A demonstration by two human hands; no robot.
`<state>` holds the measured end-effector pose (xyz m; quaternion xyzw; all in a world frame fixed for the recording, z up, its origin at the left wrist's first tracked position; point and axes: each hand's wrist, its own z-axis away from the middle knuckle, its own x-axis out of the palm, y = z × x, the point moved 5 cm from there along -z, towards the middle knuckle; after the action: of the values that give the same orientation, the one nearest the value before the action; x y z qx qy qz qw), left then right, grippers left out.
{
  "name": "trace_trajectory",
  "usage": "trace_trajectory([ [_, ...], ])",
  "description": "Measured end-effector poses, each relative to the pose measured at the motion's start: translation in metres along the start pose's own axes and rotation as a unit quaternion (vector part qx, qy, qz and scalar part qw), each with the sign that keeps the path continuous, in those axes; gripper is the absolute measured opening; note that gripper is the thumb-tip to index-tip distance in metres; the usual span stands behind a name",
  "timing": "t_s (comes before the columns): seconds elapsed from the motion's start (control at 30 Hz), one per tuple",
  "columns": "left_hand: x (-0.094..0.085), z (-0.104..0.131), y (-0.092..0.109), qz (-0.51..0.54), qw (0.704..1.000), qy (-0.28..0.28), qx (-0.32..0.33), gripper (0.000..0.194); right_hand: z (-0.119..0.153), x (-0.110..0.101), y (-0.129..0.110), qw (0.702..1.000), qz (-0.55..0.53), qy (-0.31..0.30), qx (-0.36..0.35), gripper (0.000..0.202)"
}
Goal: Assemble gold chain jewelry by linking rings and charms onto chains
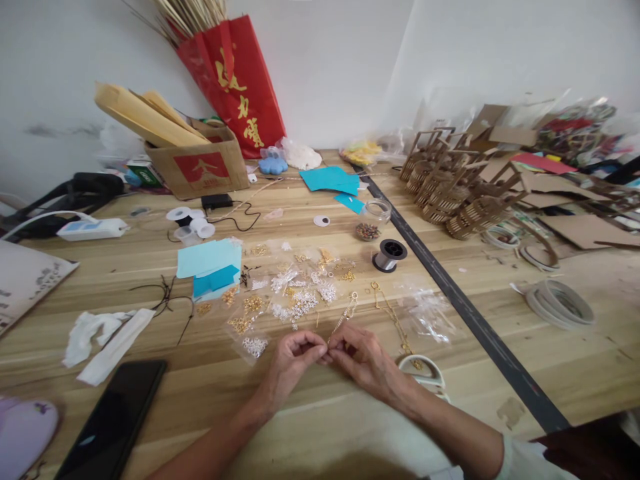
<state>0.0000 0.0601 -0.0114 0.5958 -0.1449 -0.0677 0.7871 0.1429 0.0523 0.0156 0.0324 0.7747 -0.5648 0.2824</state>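
Both hands meet over the wooden table, fingertips pinched together. A thin gold chain [345,312] runs from the fingertips away across the wood, and my right hand [367,360] is closed on its near end. My left hand [295,363] pinches at the same spot; what lies between its fingers is too small to make out. Just beyond are bags of silver beads [300,303] and gold findings [254,305]. Another gold chain [395,319] with charms lies right of my right hand, reaching a white ring-shaped roll [425,373] partly hidden by my wrist.
A wire spool [390,255] and a bead jar [373,220] stand behind the chains. Blue paper sheets [213,263] lie left of the beads, a black phone [113,420] near left. Bamboo baskets [450,187] crowd the back right; a dark strip [465,300] crosses the table.
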Motion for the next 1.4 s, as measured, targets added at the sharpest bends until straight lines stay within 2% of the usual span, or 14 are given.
trace_trajectory([
  [0.3,0.0004,0.0004,0.001,-0.009,1.0,0.004,-0.008,0.015,0.0004,0.0009,-0.0003,1.0,0.008,-0.004,0.001,0.01],
  [0.5,0.0011,0.0,0.0017,-0.013,1.0,0.0,-0.009,0.015,0.0007,0.0008,-0.002,1.0,0.011,-0.028,-0.001,0.012],
  [0.9,0.0009,0.0005,0.0,0.042,0.999,-0.013,-0.033,0.017,-0.0006,0.0007,0.0012,0.999,-0.028,-0.032,0.032,0.011],
  [1.03,-0.0007,0.0002,-0.0021,0.033,0.998,0.001,-0.047,0.016,0.0002,0.0008,0.0018,0.999,-0.022,-0.032,0.03,0.012],
  [1.27,-0.0019,0.001,-0.0016,-0.021,0.999,0.027,-0.03,0.015,0.0011,0.0015,-0.002,0.999,0.003,-0.031,0.024,0.015],
  [1.4,0.0002,0.0022,0.0009,-0.017,1.0,0.017,-0.009,0.013,0.0011,0.0018,-0.0039,0.999,0.012,-0.027,0.015,0.013],
])
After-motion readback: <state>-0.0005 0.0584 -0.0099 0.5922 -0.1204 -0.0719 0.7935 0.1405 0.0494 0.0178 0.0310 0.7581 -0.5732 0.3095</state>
